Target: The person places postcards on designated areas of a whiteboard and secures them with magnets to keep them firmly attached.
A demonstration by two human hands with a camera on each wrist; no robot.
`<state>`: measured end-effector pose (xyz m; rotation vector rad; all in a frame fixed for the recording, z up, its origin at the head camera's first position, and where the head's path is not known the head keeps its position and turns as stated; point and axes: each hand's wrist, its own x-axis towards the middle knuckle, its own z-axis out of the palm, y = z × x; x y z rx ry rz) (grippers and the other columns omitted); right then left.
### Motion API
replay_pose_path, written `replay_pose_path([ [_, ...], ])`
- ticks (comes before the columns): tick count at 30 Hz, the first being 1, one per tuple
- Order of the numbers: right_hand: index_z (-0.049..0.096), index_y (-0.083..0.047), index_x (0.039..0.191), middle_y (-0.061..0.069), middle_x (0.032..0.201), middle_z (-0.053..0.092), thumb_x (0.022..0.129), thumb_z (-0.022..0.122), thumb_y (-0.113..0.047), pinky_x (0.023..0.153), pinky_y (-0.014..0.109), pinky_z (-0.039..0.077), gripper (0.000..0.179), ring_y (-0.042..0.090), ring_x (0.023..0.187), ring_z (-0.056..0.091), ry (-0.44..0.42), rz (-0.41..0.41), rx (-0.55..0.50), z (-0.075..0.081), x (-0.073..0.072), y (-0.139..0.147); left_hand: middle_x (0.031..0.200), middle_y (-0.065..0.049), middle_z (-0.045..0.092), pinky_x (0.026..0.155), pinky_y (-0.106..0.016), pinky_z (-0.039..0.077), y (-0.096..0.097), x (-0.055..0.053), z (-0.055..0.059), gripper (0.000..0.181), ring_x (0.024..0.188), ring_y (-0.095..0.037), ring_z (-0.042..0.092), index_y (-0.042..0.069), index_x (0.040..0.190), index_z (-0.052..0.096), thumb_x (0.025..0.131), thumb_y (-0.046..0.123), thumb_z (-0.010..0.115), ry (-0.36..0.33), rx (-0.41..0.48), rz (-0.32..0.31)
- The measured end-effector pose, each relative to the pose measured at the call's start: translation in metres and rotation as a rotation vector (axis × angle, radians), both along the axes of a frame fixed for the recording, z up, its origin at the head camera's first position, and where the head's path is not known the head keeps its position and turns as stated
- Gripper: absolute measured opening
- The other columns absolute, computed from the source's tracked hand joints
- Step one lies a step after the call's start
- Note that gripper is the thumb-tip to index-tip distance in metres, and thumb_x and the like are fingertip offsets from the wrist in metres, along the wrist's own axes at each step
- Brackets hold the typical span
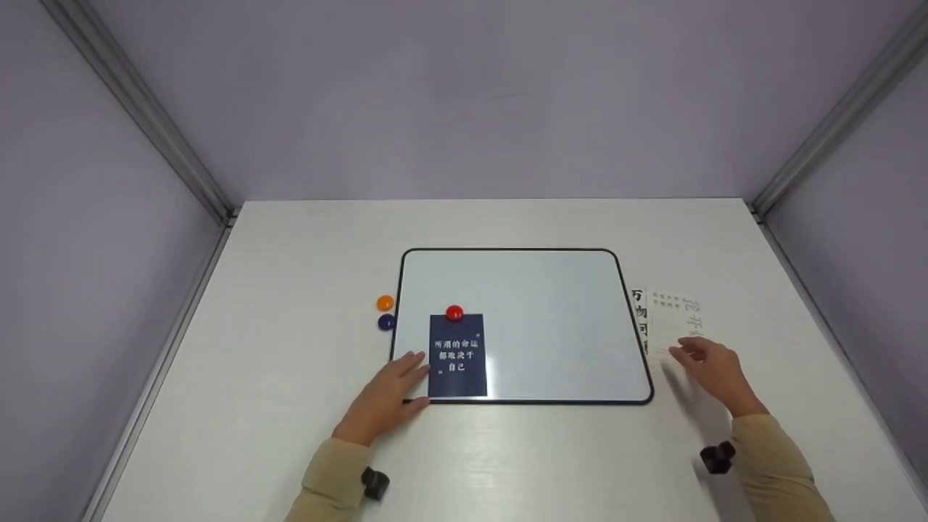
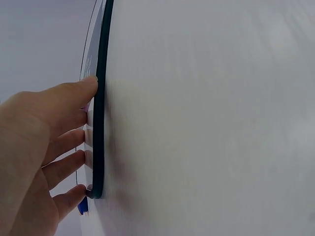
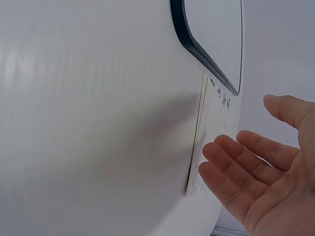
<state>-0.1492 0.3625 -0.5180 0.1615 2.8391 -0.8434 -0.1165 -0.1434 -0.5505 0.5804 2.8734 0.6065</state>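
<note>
A whiteboard [image 1: 558,326] with a black rim lies flat on the table. Near its lower left corner is a dark blue card [image 1: 457,380] with white lettering, and a red round magnet [image 1: 454,313] sits on the card's top edge. My left hand [image 1: 391,395] rests on that corner, fingers spread beside the card; in the left wrist view its fingertips [image 2: 74,160] touch the board. My right hand [image 1: 714,370] hovers above pale lettered cards [image 1: 670,312] at the board's right side. Its fingers are loosely bent in the right wrist view, with nothing between them.
An orange magnet [image 1: 385,303] and a dark blue magnet [image 1: 386,322] lie by the board's left edge. The white table [image 1: 304,254] is bounded by grey walls at the back and both sides. Black wrist devices [image 1: 718,458] sit at both sleeves.
</note>
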Motion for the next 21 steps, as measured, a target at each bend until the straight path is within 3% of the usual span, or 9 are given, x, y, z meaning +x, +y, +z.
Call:
replay_pose_path([
  [12, 0.05, 0.013, 0.129, 0.036, 0.119, 0.059, 0.1, 0.047, -0.034, 0.084, 0.047, 0.054, 0.055, 0.048, 0.109, 0.057, -0.016, -0.058, 0.007, -0.003, -0.006, 0.018, 0.153, -0.005, 0.043, 0.118, -0.044, 0.036, 0.002, 0.0, 0.002, 0.054, 0.144, -0.027, 0.039, 0.011, 0.138, 0.053, 0.09, 0.032, 0.066, -0.005, 0.003, 0.034],
  [21, 0.05, 0.013, 0.129, 0.036, 0.121, 0.058, 0.099, 0.05, -0.032, 0.065, 0.021, 0.049, 0.054, 0.031, 0.092, 0.068, -0.062, -0.148, -0.045, -0.006, -0.008, 0.028, 0.153, -0.006, 0.043, 0.117, -0.045, 0.037, 0.003, 0.0, 0.002, 0.054, 0.143, -0.028, 0.04, 0.01, 0.138, 0.053, 0.091, 0.032, 0.065, 0.01, 0.008, 0.019],
])
